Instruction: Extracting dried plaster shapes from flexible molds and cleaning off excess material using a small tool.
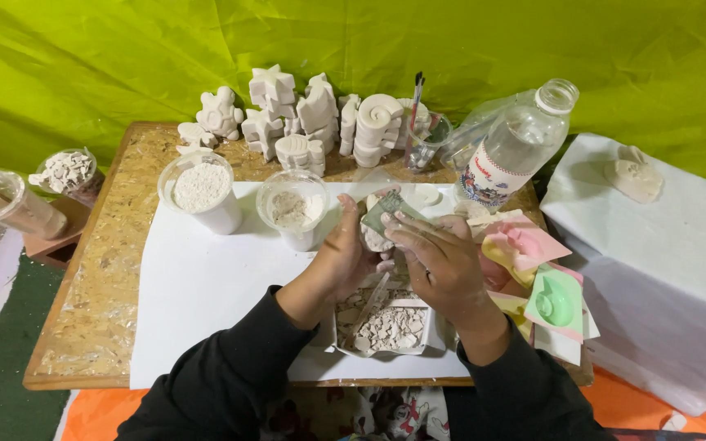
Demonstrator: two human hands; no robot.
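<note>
Left hand (343, 255) grips a white plaster cast (373, 238); right hand (443, 263) presses green sandpaper (391, 210) onto it, above the square tray of plaster shards (386, 328).

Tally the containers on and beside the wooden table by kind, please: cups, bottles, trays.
Clear plastic cups: 5 (white powder, greyish powder, brushes, white chips, one lying on its side)
Clear plastic bottle: 1
White tray of plaster chips, below both hands: 1
Total: 7
</note>
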